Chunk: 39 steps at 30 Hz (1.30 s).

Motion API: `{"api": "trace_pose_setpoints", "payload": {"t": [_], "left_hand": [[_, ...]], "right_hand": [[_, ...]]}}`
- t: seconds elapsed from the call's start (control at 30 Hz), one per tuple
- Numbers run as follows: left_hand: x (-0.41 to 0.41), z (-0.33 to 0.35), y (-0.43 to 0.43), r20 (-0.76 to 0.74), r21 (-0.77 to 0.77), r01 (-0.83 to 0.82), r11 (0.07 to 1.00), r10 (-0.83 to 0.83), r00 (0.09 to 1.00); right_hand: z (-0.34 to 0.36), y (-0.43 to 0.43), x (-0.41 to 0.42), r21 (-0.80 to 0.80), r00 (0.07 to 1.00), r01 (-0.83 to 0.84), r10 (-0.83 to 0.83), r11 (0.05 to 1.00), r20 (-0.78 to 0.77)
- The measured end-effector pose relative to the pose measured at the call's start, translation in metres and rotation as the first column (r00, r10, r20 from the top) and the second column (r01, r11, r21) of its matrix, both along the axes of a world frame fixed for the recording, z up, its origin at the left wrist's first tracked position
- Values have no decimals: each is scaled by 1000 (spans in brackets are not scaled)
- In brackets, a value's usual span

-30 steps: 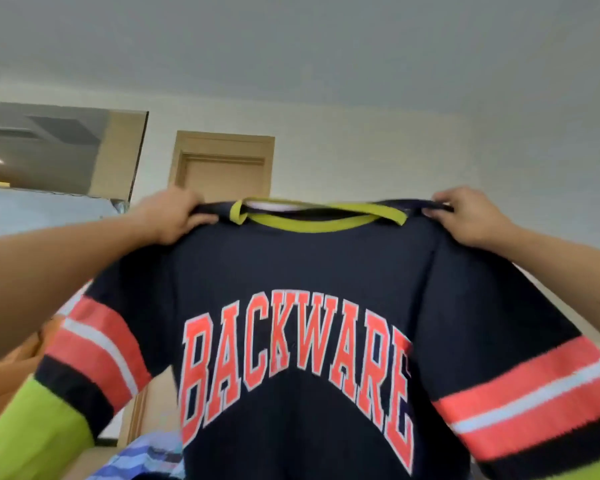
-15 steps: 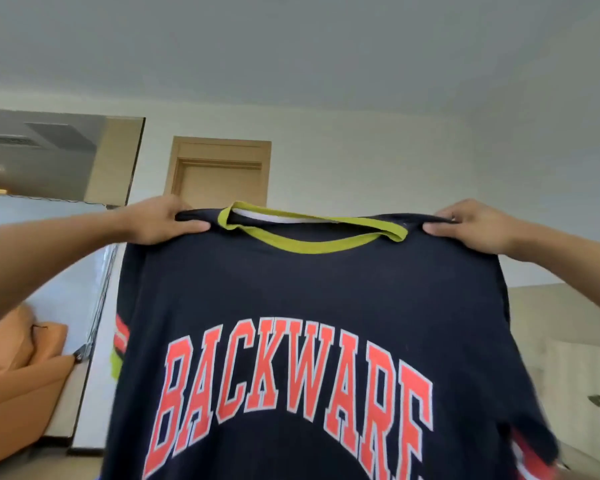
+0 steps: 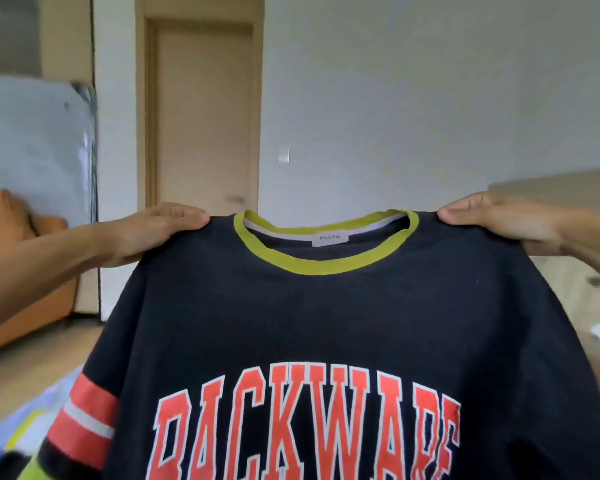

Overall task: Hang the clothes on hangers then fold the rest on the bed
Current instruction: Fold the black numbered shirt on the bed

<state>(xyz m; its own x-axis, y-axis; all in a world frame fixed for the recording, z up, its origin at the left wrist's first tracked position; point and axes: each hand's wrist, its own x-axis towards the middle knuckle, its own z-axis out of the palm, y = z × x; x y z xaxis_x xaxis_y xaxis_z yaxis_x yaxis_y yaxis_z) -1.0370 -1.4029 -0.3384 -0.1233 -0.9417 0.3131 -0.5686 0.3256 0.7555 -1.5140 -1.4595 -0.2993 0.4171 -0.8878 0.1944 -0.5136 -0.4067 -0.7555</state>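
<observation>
Shirt [image 3: 326, 323], navy with an orange printed word and a yellow-green collar [image 3: 323, 268], is hanging front-out in mid-air close to the person. It is now sitting lower than a second ago, when it was being held up toward the ceiling with both sleeves flaring. The striped sleeve [image 3: 87, 410] at near left is now drooping, and the neck is gaping enough to show a white label [image 3: 329, 238]. The left hand [image 3: 153, 233] is gripping the shoulder on the left and the right hand [image 3: 499, 223] the one on the right, fingers curled over the top edge. The shake-out is probably ending and the shirt is heading down to a hanger or the bed; no hanger is showing. Blurred blue bedding [image 3: 32, 410] is lying at near left, an orange chair [image 3: 21, 271] is sitting beyond it, and a door [image 3: 201, 116] is standing at the far wall.
</observation>
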Motion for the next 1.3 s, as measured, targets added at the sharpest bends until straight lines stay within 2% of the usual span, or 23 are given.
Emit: {"api": "trace_pose_setpoints", "payload": {"t": [0.13,0.23,0.37,0.47,0.57,0.63,0.7,0.73,0.8,0.87,0.97,1.1,1.2,1.3], "left_hand": [[11,-135,-45,35,212,41,976,-50,998],[14,-220,-80,121,287,15,958,-51,991],[2,-290,-157,273,224,-84,971,20,962],[-5,-320,-224,412,123,-184,975,119,904],[-13,-339,-275,559,16,-366,930,295,775],[-22,-353,-292,728,-65,-486,871,375,574],[-41,-373,-301,860,-96,-500,861,324,393],[-56,-382,-300,878,-101,-464,880,298,374],[-96,-398,-289,864,-91,-326,941,237,443],[-138,-413,-269,818,-48,-147,988,123,562],[-194,-432,-240,732,57,53,997,-78,677],[-248,-455,-225,693,133,138,981,-192,695],[-270,-466,-219,689,171,138,976,-219,691],[-281,-469,-215,600,194,107,975,-205,774]], "right_hand": [[-140,-61,-8,286,981,-113,152,952,-118],[-232,-104,-11,447,981,-65,140,892,-138],[-303,-170,6,450,975,25,79,893,-210],[-326,-225,23,334,955,161,-61,929,-292],[-352,-271,38,182,931,282,-222,942,-290],[-375,-289,45,115,922,348,-318,930,-223],[-399,-293,43,185,916,356,-303,916,-262],[-408,-291,36,219,895,352,-260,910,-361],[-425,-286,11,229,797,383,-195,895,-571],[-435,-275,-19,302,732,437,-140,847,-667],[-441,-246,-52,543,742,441,50,714,-668],[-444,-210,-76,671,722,386,246,634,-647],[-441,-201,-94,668,737,416,201,616,-645],[-419,-211,-117,561,811,443,-46,699,-584]]}}
